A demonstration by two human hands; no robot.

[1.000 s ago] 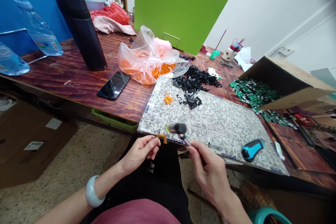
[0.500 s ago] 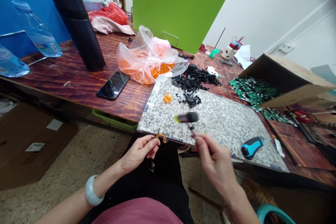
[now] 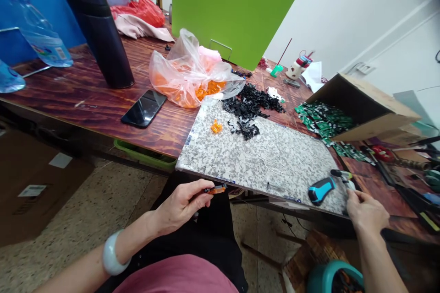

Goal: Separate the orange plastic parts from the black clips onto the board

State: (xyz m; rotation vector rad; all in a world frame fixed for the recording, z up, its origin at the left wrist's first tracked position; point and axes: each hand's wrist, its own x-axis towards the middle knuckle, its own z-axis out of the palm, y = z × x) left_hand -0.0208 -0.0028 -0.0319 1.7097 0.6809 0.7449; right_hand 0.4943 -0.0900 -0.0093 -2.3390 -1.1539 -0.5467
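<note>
Rightward across the slab (image 3: 275, 158), the hammer (image 3: 341, 174) has travelled to its far end, near the blue tool (image 3: 321, 191). Fingers of the right hand (image 3: 367, 213) hide most of its handle yet look closed on it. The left hand (image 3: 187, 201) pinches the orange piece (image 3: 217, 190) between thumb and finger, off the slab's near edge; one end is covered, the rest juts out rightward past the fingertips, its small dark details hard to make out.
</note>
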